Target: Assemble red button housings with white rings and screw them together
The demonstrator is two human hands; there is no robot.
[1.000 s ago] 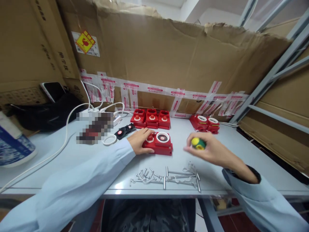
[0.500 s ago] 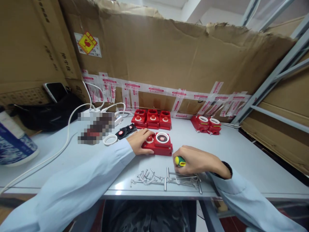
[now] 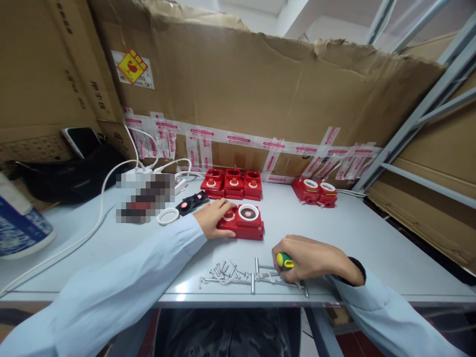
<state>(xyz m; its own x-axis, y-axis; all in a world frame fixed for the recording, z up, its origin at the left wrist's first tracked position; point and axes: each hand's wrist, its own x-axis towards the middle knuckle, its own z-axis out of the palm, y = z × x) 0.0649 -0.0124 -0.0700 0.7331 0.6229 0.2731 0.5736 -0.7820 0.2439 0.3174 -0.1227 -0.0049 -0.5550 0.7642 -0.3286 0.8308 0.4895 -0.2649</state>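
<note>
My left hand [image 3: 213,218] lies on the left end of a red box-shaped unit [image 3: 243,223] with a white-ringed round opening, fingers curled against it. My right hand [image 3: 307,259] is closed around a green and yellow tool handle [image 3: 284,260] and rests low on the table, over a scatter of silver screws and long pins [image 3: 253,275] near the front edge. The tool's tip is hidden under the hand.
Three red units [image 3: 233,183] stand in a row at the back, two more [image 3: 315,191] to the right. A white ring [image 3: 167,216], black parts [image 3: 192,202], white cables [image 3: 111,178] and a blue-white roll [image 3: 18,223] lie left. Cardboard walls the back; a metal rack [image 3: 420,119] stands right.
My right hand has come down from mid-air beside the red unit to the table front, over the screws, with the tool handle still in it. The left hand has stayed put.
</note>
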